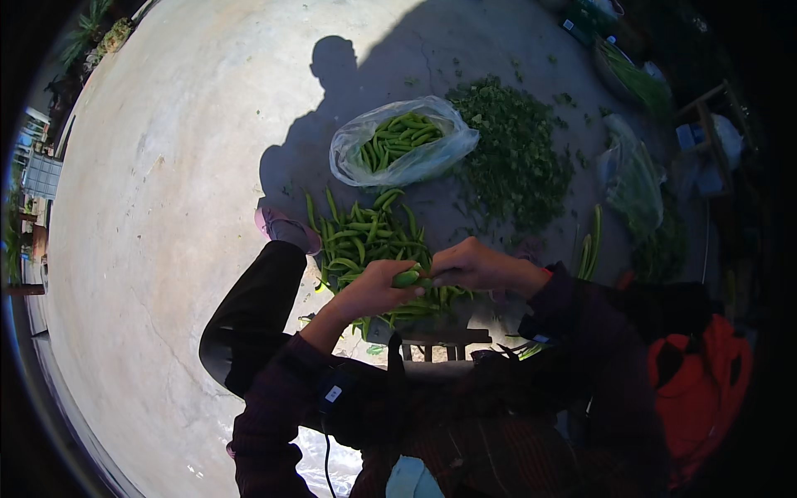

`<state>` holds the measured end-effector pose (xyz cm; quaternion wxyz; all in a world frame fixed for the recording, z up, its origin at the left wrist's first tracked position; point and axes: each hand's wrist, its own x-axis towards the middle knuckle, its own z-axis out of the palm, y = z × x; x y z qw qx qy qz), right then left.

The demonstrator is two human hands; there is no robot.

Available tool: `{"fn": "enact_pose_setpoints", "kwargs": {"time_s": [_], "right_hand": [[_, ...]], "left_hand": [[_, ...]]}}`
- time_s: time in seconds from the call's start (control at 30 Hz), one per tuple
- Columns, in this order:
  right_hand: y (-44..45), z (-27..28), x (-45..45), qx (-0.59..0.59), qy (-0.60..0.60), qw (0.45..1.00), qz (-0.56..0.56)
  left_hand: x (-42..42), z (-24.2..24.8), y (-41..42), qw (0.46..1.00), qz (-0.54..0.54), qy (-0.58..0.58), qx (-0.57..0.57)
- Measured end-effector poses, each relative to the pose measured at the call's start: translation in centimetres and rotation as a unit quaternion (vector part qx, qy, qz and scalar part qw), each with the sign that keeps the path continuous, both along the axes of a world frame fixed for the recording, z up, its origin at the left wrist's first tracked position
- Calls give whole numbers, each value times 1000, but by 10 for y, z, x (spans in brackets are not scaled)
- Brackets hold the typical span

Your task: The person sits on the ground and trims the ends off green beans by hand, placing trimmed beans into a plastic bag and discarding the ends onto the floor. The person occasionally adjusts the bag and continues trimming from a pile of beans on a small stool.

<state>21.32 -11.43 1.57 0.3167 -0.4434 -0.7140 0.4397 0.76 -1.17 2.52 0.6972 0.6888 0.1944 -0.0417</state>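
Observation:
My left hand (pixel 375 287) is curled around a few plump green pods (pixel 406 278), whose ends stick out past its thumb. Against those ends, the fingertips of my right hand (pixel 471 264) are pinched together; what lies between them is mostly hidden. Under and beyond both hands spreads a loose heap of long green pods (pixel 355 239) on the ground. Farther out, a clear plastic bag (pixel 445 155) stands open on the concrete, with more green pods (pixel 403 137) inside.
Leafy greens (pixel 514 155) lie piled right of the bag. Another plastic bag (pixel 632 174), long green stalks (pixel 594 243) and a wooden frame (pixel 710 137) are farther right. A small wooden stool (pixel 445 337) is close before me. My shoe (pixel 283 227) borders the heap's left side.

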Motion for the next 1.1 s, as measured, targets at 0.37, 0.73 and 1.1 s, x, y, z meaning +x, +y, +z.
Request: {"fn": "enact_pose_setpoints", "kwargs": {"time_s": [0.37,0.73,1.1], "right_hand": [[-26,-192,77,-96,-338,912,-213],[-24,-169,41,-205,-442,871,-63],[5,12,4,-89,-230,968,-40]], "left_hand": [[9,0,14,915,263,-62,-301],[13,-22,7,960,236,41,-145],[19,-12,-16,984,83,-4,158]]}}
